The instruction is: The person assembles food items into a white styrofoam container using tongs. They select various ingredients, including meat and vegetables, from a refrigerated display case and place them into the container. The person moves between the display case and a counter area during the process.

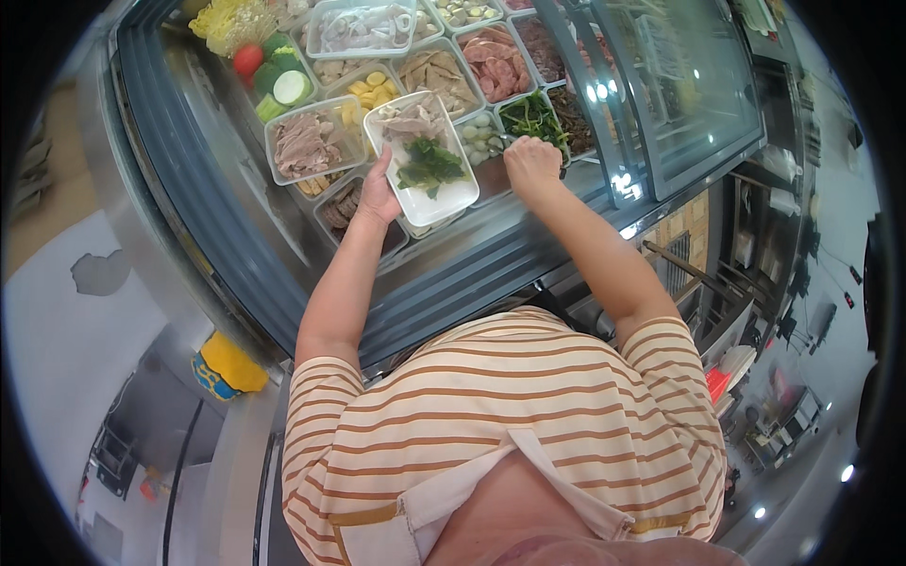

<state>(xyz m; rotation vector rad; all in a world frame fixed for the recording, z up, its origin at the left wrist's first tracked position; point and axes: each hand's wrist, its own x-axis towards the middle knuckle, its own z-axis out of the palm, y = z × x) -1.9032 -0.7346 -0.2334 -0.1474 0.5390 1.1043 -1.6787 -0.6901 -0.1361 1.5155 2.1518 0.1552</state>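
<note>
A white rectangular tray [451,201] is tilted in my left hand [380,191], whose thumb lies along its left edge. Inside it are thin pale meat slices [415,120] and dark green leaves [431,166]. My right hand [533,168] is closed on a shiny metal utensil [508,141], mostly hidden by the fingers, so its kind is unclear. That hand is just in front of a container of long green vegetables [531,115]. Between the two hands, small pale round balls [479,135] fill another container.
An open chilled display case surrounds the containers, with sliding glass [679,94] on the right and a grey front frame [415,300] near me. Containers of pale sliced meat [305,144] and pink sliced sausage [494,64] stand inside. Far left are a tomato [248,59] and cut cucumber [292,88].
</note>
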